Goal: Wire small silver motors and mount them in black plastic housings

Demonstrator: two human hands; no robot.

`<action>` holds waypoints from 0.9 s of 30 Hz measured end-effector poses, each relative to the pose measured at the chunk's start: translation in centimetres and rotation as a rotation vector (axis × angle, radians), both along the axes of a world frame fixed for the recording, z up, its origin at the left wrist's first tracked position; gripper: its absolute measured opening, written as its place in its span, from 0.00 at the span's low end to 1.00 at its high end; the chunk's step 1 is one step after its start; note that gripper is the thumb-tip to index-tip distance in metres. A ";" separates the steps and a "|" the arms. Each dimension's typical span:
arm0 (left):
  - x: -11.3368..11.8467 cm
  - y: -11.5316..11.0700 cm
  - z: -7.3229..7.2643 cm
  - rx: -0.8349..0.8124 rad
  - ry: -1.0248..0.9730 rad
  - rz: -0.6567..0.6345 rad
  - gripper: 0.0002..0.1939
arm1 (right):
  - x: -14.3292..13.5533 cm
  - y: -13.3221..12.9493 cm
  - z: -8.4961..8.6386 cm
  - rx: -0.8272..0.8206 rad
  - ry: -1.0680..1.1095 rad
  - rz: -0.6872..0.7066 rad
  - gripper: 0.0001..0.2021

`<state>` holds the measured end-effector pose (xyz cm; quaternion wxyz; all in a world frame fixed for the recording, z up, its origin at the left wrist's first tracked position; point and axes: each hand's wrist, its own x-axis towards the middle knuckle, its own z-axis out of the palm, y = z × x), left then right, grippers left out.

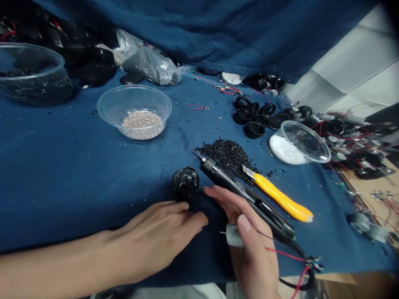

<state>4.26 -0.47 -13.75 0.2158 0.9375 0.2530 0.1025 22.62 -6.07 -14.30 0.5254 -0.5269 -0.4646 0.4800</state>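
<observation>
A small round black plastic housing [186, 180] stands on the blue cloth with its inside facing up. My left hand [162, 232] is just below it, fingers bent downward and thumb apart from the index finger; I see nothing held in it, though some fingertips are hidden. In my right hand [252, 241] a small silvery motor [234, 236] lies between thumb and palm, its thin shaft pointing left. Red and dark wires [285, 253] trail from it to the right. The right fingertips are close to the housing. Beside that hand lies a black electric screwdriver [246, 195].
A yellow utility knife [280, 197] lies blade-out by a pile of black bits [227, 153]. Clear bowls hold small metal pieces [141, 120], dark parts [34, 77] and white material [285, 149]. Black rings [254, 129], plastic bags [152, 64] and wired parts [358, 137] lie around.
</observation>
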 end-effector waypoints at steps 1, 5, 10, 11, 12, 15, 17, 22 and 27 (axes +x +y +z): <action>-0.1 0.0 0.1 -0.066 0.007 0.002 0.13 | 0.0 0.0 -0.1 -0.004 0.003 -0.009 0.18; -0.7 0.2 1.4 -0.257 -0.158 0.021 0.16 | 0.0 0.0 -0.2 -0.020 0.056 -0.017 0.17; -1.2 0.7 1.5 -0.397 -0.167 0.010 0.35 | -0.3 0.1 0.1 -0.005 0.110 -0.043 0.17; -1.3 0.7 1.2 -0.432 -0.158 0.014 0.37 | -0.3 0.2 0.1 -0.004 0.119 -0.051 0.17; -1.3 0.6 1.0 -0.468 -0.158 0.020 0.37 | -0.3 0.2 0.1 -0.004 0.122 -0.057 0.17; -1.3 0.7 0.7 -0.527 -0.182 0.061 0.24 | -0.3 0.3 0.2 -0.038 0.107 -0.065 0.17; -1.1 0.9 0.8 -0.491 -0.191 0.067 0.12 | -0.4 0.3 0.3 -0.056 0.093 -0.060 0.18; -0.7 1.7 1.1 -0.364 -0.256 0.028 0.12 | -0.9 0.4 0.7 -0.059 0.067 -0.064 0.19; -0.6 1.6 0.2 -0.305 -0.235 0.020 0.10 | -1.4 0.8 0.7 0.033 0.006 0.022 0.19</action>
